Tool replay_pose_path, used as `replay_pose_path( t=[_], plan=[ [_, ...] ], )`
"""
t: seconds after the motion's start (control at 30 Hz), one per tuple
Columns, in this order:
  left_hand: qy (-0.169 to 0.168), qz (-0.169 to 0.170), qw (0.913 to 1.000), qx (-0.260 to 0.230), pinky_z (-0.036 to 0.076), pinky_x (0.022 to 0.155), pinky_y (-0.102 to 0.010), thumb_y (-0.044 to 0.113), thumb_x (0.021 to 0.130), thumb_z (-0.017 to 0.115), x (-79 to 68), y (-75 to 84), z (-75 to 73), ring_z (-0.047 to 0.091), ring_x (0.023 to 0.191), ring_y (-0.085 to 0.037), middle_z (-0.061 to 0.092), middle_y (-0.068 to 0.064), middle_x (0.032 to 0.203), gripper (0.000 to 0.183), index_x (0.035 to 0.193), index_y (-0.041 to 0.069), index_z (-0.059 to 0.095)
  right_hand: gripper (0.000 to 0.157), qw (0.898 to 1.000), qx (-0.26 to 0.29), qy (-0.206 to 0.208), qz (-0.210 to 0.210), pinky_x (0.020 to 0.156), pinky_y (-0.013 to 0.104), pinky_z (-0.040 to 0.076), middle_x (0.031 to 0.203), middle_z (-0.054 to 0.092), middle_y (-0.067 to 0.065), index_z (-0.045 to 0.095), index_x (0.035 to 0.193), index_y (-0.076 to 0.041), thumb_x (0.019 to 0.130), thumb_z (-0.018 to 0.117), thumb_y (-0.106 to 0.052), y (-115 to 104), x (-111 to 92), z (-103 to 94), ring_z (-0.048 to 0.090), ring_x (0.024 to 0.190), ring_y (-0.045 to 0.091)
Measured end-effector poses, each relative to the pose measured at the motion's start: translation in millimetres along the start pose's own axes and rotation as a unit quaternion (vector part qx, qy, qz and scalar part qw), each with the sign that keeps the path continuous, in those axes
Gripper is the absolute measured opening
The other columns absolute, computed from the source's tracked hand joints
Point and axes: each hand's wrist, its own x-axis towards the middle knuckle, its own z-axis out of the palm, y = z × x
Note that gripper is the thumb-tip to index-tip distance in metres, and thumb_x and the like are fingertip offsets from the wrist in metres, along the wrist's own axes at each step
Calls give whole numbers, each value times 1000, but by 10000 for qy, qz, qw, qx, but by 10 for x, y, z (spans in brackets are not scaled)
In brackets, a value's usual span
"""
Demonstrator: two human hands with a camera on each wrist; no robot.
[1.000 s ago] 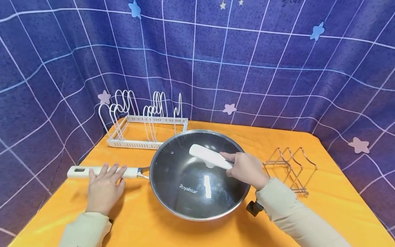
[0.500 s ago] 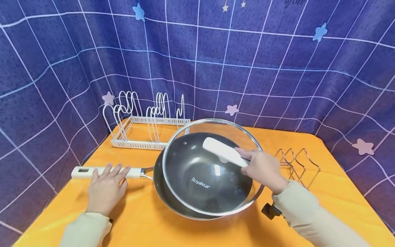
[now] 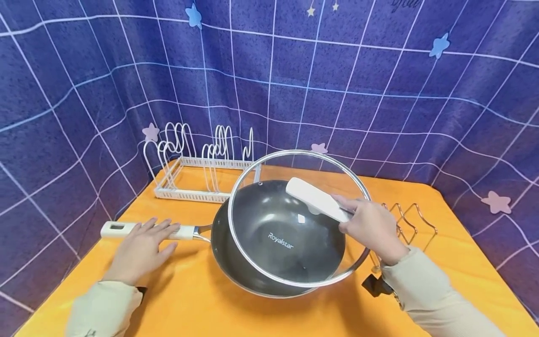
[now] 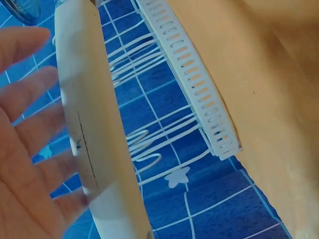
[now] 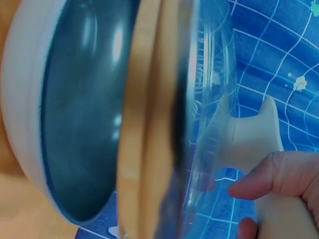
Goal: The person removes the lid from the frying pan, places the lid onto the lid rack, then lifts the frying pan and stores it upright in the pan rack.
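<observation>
Holds the glass lid (image 3: 311,243) by its white handle (image 3: 309,195), gripped in the right hand (image 3: 375,229), raised over the wok (image 5: 82,119) and offset toward the right. Shows glossy dark walls with bright glints inside the wok, and a smooth pale outside. Reads "Royalstar" in white on the clear, round, metal-rimmed lid. Spreads the left hand (image 3: 141,248) loosely across the cream wok handle (image 4: 94,114); cannot tell how firmly. Nearby on orange cloth (image 3: 202,309): white rack (image 3: 191,195) with wire loops, copper-toned wire rack (image 3: 404,220).
</observation>
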Motion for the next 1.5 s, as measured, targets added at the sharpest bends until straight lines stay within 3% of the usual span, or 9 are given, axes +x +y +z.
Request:
replay_pose_path(
  t=[0.27,0.57,0.9,1.13,1.33,1.5],
  plan=[
    [-114,484,9984,-270,29,106,-65,36,89,66,73,140,-15,41,130,-50,56,-18,136,48,129,9,63,64,9998,-153,101,-86,40,32,33,108,71,16,63,130,-22,68,73,-11,3,-12,-82,54,62,24],
    [-297,971,9947,-143,27,108,-64,42,89,64,202,348,-99,39,133,-47,53,-18,140,52,133,13,60,63,9988,-308,384,57,41,32,32,99,71,13,63,129,-19,68,73,-13,69,-96,-216,54,65,24],
    [-292,1464,9880,-393,28,109,-63,37,87,67,299,611,-141,38,135,-44,54,-16,139,50,131,13,62,63,9912,-869,956,-285,37,33,30,83,67,11,68,123,-16,61,80,-14,265,-288,-411,52,60,24],
    [-267,1796,9831,-239,29,109,-62,37,86,68,378,710,-137,39,135,-44,54,-15,140,51,131,14,62,61,9809,-1112,1403,-766,37,31,29,73,66,10,71,114,-9,54,78,-5,451,-391,-516,47,54,20],
    [-335,2140,9762,-103,31,108,-62,37,87,68,443,791,-177,43,131,-45,54,-15,139,51,132,15,62,56,9767,-1437,1397,-763,34,31,26,69,63,6,73,111,-10,56,72,-6,556,-430,-662,40,47,14],
    [-291,2493,9680,81,32,109,-60,37,86,68,542,865,-218,43,132,-42,56,-15,138,50,131,14,62,52,9749,-1620,1273,-843,35,30,28,71,63,11,72,111,-7,59,74,-7,639,-453,-820,40,48,14]
  ],
)
